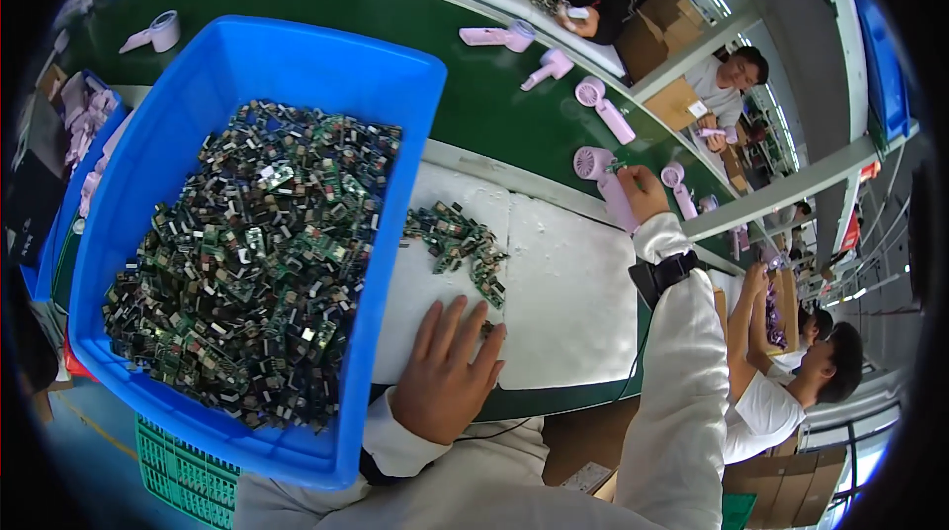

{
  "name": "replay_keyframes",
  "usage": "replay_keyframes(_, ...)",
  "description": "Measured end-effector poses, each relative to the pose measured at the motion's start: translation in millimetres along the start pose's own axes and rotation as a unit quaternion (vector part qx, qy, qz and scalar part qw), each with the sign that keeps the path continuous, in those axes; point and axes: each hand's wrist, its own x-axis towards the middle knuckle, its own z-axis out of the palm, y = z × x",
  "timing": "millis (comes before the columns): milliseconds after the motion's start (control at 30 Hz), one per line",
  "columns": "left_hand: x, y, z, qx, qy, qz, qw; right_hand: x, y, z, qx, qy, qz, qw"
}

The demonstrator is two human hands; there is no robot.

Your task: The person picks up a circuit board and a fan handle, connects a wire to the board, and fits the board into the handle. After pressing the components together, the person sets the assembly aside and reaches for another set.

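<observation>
At six o'clock, the left hand [447, 372] lies open, palm down, on white foam sheeting [573, 303], just below loose green circuit boards [460, 243] near the centre. Toward two o'clock, the right hand [647, 196] curls its fingers at a pink handheld fan [613, 198] on the green tabletop [474, 105]; its grip cannot be made out. A blue bin [297, 60] heaped with boards fills nine o'clock.

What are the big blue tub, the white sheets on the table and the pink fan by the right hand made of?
The blue tub looks like hard plastic: smooth, evenly coloured, slightly shiny. The white sheets may be foam, since they look matte and slightly dented. The pink fan by the right hand is probably moulded plastic, with a smooth handle and slatted round head.
</observation>
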Motion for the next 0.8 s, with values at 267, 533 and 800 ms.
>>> replay_keyframes(267,-6.9,1.8,8.5,-0.014,0.028,0.001,1.000,95.0,-4.0,75.3,-0.144,0.155,0.012,0.977)
replay_keyframes(533,-7.9,-2.4,2.4,-0.053,0.015,0.015,0.998,125.5,-69.3,78.5,-0.284,0.196,-0.046,0.937)
replay_keyframes(800,5.3,-1.3,4.9,-0.100,0.041,0.000,0.994,172.5,-94.8,105.7,-0.240,0.053,0.025,0.969)
